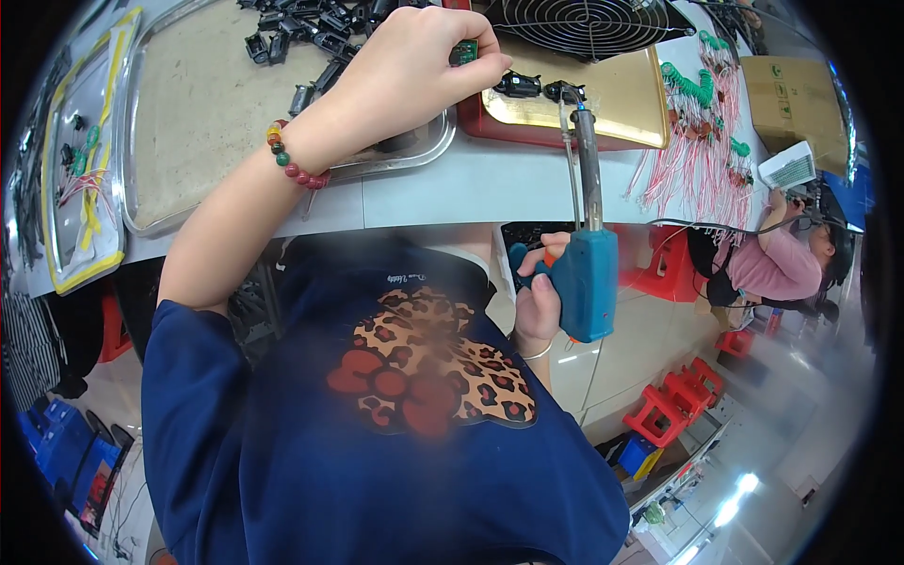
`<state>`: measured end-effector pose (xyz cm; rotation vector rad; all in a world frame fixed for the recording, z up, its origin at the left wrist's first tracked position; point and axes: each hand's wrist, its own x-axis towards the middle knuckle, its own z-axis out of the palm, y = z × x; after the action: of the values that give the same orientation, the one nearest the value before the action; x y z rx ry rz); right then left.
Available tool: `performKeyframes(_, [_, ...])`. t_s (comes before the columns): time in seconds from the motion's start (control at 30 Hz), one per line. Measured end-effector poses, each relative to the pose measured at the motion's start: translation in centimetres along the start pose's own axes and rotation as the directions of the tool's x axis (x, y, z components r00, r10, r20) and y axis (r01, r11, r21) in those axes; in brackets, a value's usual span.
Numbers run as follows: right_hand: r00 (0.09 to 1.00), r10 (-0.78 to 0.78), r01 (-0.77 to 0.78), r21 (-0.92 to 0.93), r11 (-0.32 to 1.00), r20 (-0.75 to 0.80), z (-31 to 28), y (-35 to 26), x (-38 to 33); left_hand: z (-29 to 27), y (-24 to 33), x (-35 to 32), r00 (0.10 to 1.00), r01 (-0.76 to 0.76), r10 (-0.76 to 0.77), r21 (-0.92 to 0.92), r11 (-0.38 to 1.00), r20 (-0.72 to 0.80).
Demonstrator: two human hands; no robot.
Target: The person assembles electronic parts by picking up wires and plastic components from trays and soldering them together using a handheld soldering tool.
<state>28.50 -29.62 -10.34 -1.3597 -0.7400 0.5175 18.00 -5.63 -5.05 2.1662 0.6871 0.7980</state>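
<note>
My left hand reaches over the far side of the table, fingers curled and thumb pressed toward the forefinger. What its fingertips pinch is too small to make out; a bit of green circuit board shows inside the curl. Just right of the fingertips, a small black plastic housing lies on a gold-topped red box. Beside it is a second black housing, with the tip of a soldering gun at it. My right hand is closed round the gun's teal handle, below the table edge.
A metal tray at left holds many black housings. Behind the box stands a black fan grille. Red-and-white wires with green parts lie at right, near a cardboard box. Another person sits at far right.
</note>
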Motion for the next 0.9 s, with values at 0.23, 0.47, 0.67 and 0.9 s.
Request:
performKeyframes(0.23, [0.998, 0.068, -0.068, -0.008, 0.998, -0.005, 0.2, -0.5, -0.2, 0.0, -0.1, 0.0, 1.000, -0.009, 0.009, 0.004, 1.000, 0.004])
performKeyframes(0.47, [0.999, 0.032, -0.032, -0.010, 0.999, 0.010, -0.4, 0.1, -0.3, 0.0, 0.0, 0.1, 1.000, 0.006, -0.006, -0.003, 1.000, 0.021])
performKeyframes(0.67, [1.000, 0.028, -0.028, -0.001, 1.000, -0.002, -0.6, 0.4, -0.3, 0.1, -0.6, 0.1, 1.000, -0.018, 0.018, 0.026, 0.999, 0.025])
performKeyframes(0.9, [1.000, 0.012, -0.012, -0.002, 1.000, 0.018, -0.5, 0.2, -0.2, -0.4, -0.5, 0.2, 0.997, 0.020, -0.022, 0.032, 0.999, 0.067])
